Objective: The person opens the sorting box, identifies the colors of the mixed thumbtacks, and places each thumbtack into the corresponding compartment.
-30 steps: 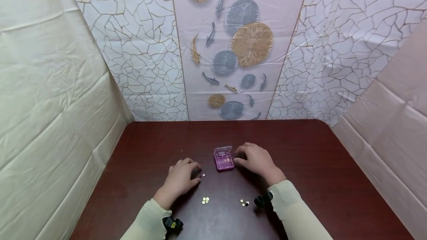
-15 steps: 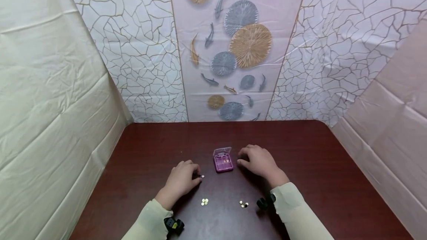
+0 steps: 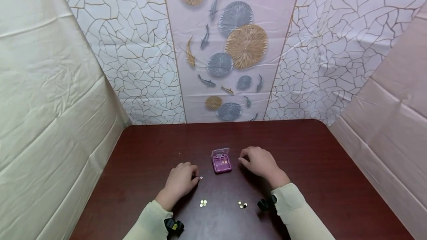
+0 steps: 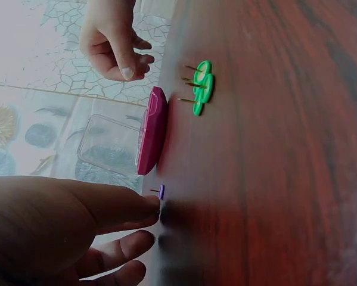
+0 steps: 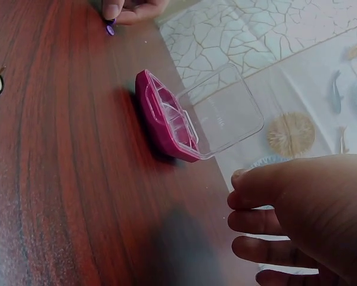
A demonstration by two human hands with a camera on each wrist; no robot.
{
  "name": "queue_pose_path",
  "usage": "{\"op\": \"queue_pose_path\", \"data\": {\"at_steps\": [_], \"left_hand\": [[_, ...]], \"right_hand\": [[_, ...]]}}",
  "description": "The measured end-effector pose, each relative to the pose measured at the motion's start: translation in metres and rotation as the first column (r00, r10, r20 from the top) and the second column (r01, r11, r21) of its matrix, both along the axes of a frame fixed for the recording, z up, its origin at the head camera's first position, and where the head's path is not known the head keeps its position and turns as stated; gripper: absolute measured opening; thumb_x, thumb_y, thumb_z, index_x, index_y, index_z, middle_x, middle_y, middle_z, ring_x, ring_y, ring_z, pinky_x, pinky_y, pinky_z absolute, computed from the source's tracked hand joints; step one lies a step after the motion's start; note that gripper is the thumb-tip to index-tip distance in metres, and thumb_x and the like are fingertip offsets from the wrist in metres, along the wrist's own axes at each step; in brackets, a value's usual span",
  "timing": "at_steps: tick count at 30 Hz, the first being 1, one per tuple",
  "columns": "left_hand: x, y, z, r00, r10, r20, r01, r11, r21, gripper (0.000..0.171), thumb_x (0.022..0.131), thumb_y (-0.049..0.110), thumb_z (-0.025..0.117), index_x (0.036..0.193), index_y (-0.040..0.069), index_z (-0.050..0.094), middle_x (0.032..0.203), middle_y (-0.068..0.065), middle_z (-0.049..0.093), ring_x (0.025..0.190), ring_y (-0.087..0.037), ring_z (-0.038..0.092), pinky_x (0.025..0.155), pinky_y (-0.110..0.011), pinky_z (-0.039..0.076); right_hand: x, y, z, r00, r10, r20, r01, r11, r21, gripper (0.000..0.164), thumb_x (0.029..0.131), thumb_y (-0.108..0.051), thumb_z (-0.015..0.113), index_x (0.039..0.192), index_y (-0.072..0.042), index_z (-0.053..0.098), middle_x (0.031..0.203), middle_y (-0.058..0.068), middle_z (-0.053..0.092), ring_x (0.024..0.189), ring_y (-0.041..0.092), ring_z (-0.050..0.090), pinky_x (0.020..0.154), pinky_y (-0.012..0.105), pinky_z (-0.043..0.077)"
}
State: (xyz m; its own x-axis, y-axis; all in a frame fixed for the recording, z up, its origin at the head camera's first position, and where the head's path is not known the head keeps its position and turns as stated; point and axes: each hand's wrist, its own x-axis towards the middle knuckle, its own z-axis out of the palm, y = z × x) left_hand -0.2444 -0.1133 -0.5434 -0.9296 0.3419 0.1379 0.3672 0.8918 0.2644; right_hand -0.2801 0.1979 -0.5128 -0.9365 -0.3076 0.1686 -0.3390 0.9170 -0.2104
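Observation:
My left hand (image 3: 180,181) is low over the table left of the pink-purple case, thumb and forefinger tips together. They pinch a small dark purple thumbtack (image 5: 109,22), mostly hidden by the fingertips. Another purple thumbtack (image 4: 161,192) lies pin-up just beside them. The case (image 3: 221,164) stands with its clear lid (image 5: 226,113) raised; a few small pieces lie in a back compartment. My right hand (image 3: 260,161) hovers to the right of the case, apart from it, fingers loosely bent around nothing.
Nearer me on the dark red table (image 3: 150,140) lie several green thumbtacks (image 4: 203,86) in a cluster, pins up. To their right is a group of dark-rimmed thumbtacks (image 3: 242,205). Patterned cloth (image 3: 230,95) hangs behind the table's far edge.
The left thumb and forefinger have drawn together beside the loose purple thumbtack. My right hand has moved slightly right, away from the case. The head view has shifted a little.

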Motion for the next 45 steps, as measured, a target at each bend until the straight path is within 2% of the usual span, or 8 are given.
{"op": "queue_pose_path", "data": {"at_steps": [8,13,20,23,28,31,39,45], "left_hand": [[-0.007,0.007,0.006,1.000,0.015,-0.020,-0.015,0.999,0.041,0.016,0.083,0.031,0.073,0.074,0.030,0.060,0.074,0.007,0.052,0.068,-0.013,0.047,0.059,-0.037,0.043],[-0.018,0.029,0.015,0.996,0.007,-0.085,-0.003,0.999,0.042,0.005,0.085,0.032,0.073,0.084,0.028,0.069,0.077,0.008,0.059,0.065,-0.009,0.050,0.059,-0.034,0.049],[-0.026,0.056,0.015,0.988,-0.030,-0.152,0.031,1.000,0.005,0.012,0.087,0.035,0.072,0.093,0.026,0.076,0.077,0.008,0.064,0.064,-0.009,0.053,0.062,-0.040,0.053],[-0.028,0.061,0.012,0.985,-0.039,-0.169,0.035,0.999,-0.029,0.012,0.087,0.035,0.072,0.094,0.026,0.076,0.078,0.007,0.066,0.065,-0.010,0.055,0.062,-0.042,0.054],[-0.034,0.066,0.009,0.976,-0.060,-0.208,0.046,0.996,-0.070,0.009,0.086,0.034,0.073,0.089,0.026,0.076,0.072,0.007,0.063,0.063,-0.011,0.054,0.057,-0.040,0.052],[-0.037,0.069,0.010,0.973,-0.069,-0.220,0.049,0.995,-0.092,0.008,0.086,0.033,0.073,0.086,0.026,0.076,0.069,0.008,0.059,0.061,-0.011,0.052,0.055,-0.038,0.050],[-0.040,0.072,0.009,0.967,-0.081,-0.241,0.051,0.990,-0.129,0.008,0.086,0.031,0.071,0.085,0.025,0.076,0.068,0.007,0.059,0.060,-0.012,0.052,0.052,-0.037,0.049],[-0.041,0.073,0.007,0.964,-0.079,-0.254,0.048,0.991,-0.126,0.008,0.086,0.030,0.071,0.085,0.024,0.076,0.069,0.007,0.061,0.060,-0.013,0.055,0.051,-0.038,0.050]], "right_hand": [[-0.001,0.003,-0.001,1.000,-0.016,0.014,0.016,1.000,-0.002,0.011,0.089,-0.037,0.067,0.088,-0.028,0.072,0.086,-0.009,0.069,0.077,0.011,0.061,0.070,0.044,0.057],[0.002,0.005,0.002,1.000,-0.019,0.010,0.019,1.000,-0.004,0.010,0.089,-0.037,0.067,0.086,-0.028,0.071,0.085,-0.009,0.068,0.075,0.011,0.060,0.068,0.043,0.056],[0.009,0.015,0.000,1.000,-0.020,0.018,0.020,1.000,-0.022,0.009,0.088,-0.037,0.068,0.086,-0.029,0.070,0.084,-0.010,0.068,0.072,0.009,0.057,0.064,0.040,0.055],[0.012,0.021,-0.003,1.000,-0.007,0.003,0.007,0.999,-0.031,0.014,0.087,-0.041,0.069,0.092,-0.028,0.071,0.089,-0.009,0.068,0.076,0.009,0.059,0.067,0.041,0.056],[0.012,0.029,-0.005,1.000,-0.001,-0.027,-0.001,0.999,-0.048,0.044,0.086,-0.055,0.066,0.119,-0.026,0.066,0.113,-0.003,0.066,0.095,0.014,0.062,0.078,0.047,0.057],[0.012,0.031,-0.004,1.000,-0.005,-0.020,0.003,0.998,-0.061,0.055,0.086,-0.059,0.064,0.130,-0.025,0.061,0.125,0.002,0.062,0.106,0.019,0.060,0.083,0.052,0.055],[0.013,0.033,-0.007,1.000,-0.013,0.020,0.014,0.998,-0.059,0.064,0.087,-0.062,0.058,0.141,-0.027,0.050,0.135,0.004,0.058,0.114,0.021,0.057,0.084,0.053,0.055],[0.016,0.039,-0.007,1.000,-0.022,0.018,0.023,0.996,-0.087,0.064,0.089,-0.060,0.059,0.142,-0.026,0.048,0.136,0.005,0.058,0.113,0.022,0.057,0.084,0.054,0.055]]}}
